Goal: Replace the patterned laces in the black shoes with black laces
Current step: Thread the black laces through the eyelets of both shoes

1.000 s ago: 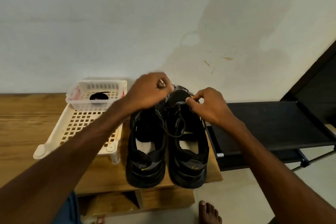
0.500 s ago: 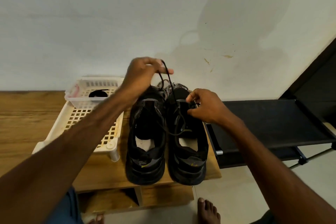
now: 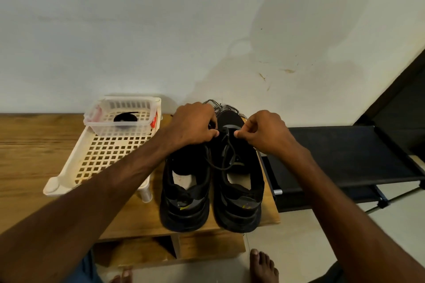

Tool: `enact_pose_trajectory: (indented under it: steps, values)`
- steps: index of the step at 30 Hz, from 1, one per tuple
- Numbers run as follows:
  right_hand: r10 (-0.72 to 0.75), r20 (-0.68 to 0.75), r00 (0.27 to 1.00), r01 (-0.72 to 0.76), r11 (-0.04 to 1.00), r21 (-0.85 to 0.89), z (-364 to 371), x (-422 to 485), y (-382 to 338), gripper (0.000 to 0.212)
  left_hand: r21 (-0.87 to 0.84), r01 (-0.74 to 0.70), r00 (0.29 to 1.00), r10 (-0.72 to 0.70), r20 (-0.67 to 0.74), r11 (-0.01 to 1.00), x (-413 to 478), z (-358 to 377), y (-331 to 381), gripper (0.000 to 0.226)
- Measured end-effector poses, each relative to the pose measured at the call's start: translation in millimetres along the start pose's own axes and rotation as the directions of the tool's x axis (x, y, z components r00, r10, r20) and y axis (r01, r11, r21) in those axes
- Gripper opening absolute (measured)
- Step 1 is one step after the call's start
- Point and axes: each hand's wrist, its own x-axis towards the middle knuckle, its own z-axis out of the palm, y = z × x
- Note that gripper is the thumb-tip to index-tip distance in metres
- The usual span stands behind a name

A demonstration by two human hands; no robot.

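Where the grip is: left hand (image 3: 193, 125) and right hand (image 3: 264, 132) each pinch the black lace (image 3: 226, 156) with curled fingers, either side of the right shoe (image 3: 239, 190) toward its far end.
Why held so: probably to even the ends across the far eyelets before lacing nearer.
Slack: a loop lies over the tongue.
Left shoe (image 3: 186, 190): touching alongside, no lace visible, toe hidden under the left hand.
Patterned laces (image 3: 222, 107): out of the shoes, heaped by the wall beyond the toes.
Spare black lace (image 3: 125, 118): coiled in the clear tub (image 3: 96, 126) on the white basket (image 3: 103, 156), left on the counter (image 3: 27, 145).
In the way: the left shoe crowds the left hand; the black rack (image 3: 345, 156) stands apart, right.
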Motion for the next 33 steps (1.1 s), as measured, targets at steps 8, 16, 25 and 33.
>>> enact_pose_trajectory:
  steps: [8, 16, 25, 33]
  values:
    - [0.064, 0.042, 0.997, -0.063, 0.998, -0.026, -0.9, -7.9, -7.9, 0.023, -0.509, -0.007, 0.977, -0.102, -0.186, 0.861, 5.2, -22.3, -13.9, 0.014]
    - [0.136, 0.027, 0.99, -0.136, 0.991, 0.006, -0.4, -7.3, -9.9, 0.055, -0.942, 0.038, 0.968, -0.245, -0.049, 0.335, -2.6, -39.5, -20.6, 0.018]
    - [0.103, 0.018, 0.994, -0.102, 0.994, -0.043, 3.6, -8.5, -14.5, 0.025, -0.791, 0.128, 0.937, 0.189, 0.295, 0.599, -11.7, -48.7, -15.4, 0.063]
    - [0.101, 0.019, 0.995, -0.1, 0.993, -0.059, 7.0, -5.6, -14.3, 0.025, -0.426, -0.007, 0.992, 0.059, 0.107, 0.905, 0.0, -10.2, -6.8, 0.02]
